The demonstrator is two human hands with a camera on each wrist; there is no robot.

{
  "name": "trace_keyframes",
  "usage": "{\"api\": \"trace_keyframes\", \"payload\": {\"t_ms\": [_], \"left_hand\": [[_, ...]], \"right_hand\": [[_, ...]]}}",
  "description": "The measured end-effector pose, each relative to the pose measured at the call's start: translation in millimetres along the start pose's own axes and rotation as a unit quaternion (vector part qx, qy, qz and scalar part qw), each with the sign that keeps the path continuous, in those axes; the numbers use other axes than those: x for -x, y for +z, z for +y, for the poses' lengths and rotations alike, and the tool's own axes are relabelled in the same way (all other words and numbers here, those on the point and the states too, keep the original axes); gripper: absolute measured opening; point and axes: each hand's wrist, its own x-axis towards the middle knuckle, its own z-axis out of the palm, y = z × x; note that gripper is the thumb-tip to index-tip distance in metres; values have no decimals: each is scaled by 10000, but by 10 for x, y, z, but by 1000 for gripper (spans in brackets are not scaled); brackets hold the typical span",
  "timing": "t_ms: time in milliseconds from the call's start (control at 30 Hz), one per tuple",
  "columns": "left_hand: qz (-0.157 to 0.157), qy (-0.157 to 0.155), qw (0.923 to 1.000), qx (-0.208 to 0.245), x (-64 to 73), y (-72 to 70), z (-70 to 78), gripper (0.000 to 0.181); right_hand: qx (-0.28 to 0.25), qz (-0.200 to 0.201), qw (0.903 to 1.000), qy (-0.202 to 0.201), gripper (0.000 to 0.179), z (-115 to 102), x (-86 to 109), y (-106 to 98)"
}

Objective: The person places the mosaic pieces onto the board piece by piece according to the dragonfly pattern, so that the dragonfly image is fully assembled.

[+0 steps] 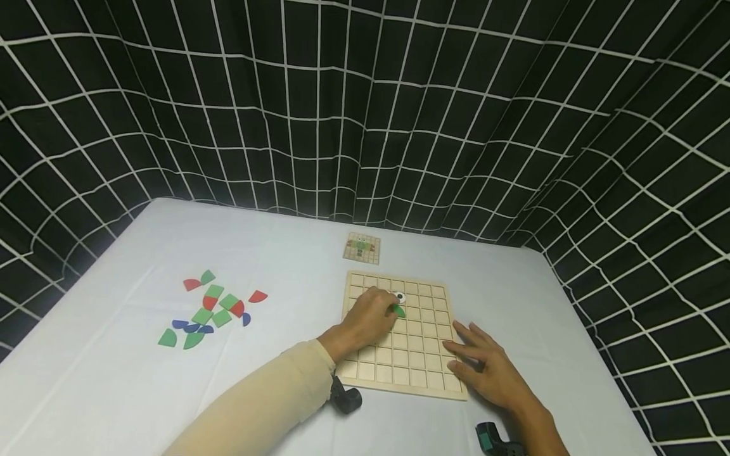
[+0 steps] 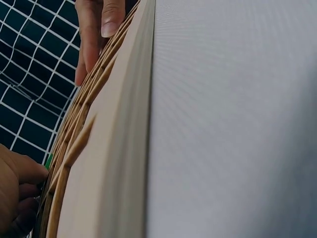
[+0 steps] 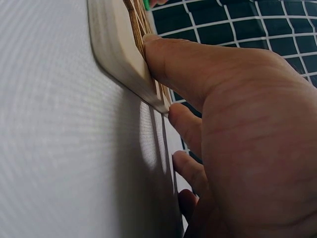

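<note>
A wooden grid board (image 1: 416,345) with raised dividers lies flat on the table. My left hand (image 1: 371,318) is over its upper middle, pinching a green piece with a curved edge (image 1: 400,311) at the grid. Green also shows right at the thumb tip in the left wrist view. Just beyond the fingertips, a white round piece with a black dot (image 1: 401,297) sits on the board. My right hand (image 1: 485,366) rests at the board's right edge, fingers spread and relaxed; its thumb (image 3: 173,62) touches the rim near the corner.
Loose flat pieces lie on the table to the left: green squares (image 1: 202,316), green quarter circles (image 1: 168,337), red quarter circles (image 1: 258,296) and blue half circles (image 1: 246,319). A small pattern card (image 1: 362,247) lies beyond the board. Black grid-patterned curtains (image 1: 319,114) hang around the table.
</note>
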Motion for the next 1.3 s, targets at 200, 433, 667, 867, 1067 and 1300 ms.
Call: {"api": "trace_keyframes", "payload": {"t_ms": [200, 433, 667, 867, 1067, 1300], "left_hand": [[-76, -35, 9999, -114, -4, -19, 20, 20], [-18, 13, 10000, -62, 15, -42, 28, 16], [208, 179, 9995, 129, 63, -139, 72, 18], [640, 345, 9967, 362, 107, -430, 148, 22], [1234, 683, 9893, 385, 211, -718, 128, 22], [1962, 897, 9763, 199, 349, -1019, 6, 21]], "right_hand": [[-132, -21, 9999, 29, 37, -9, 3, -11], [-121, 2, 9999, -29, 36, -12, 3, -6], [-32, 33, 10000, -44, 35, -3, 19, -3], [-52, 19, 10000, -74, 34, -10, 0, -20], [-33, -13, 10000, -1, 36, -18, 8, -11], [-95, 41, 9999, 14, 35, -35, 5, -6]]}}
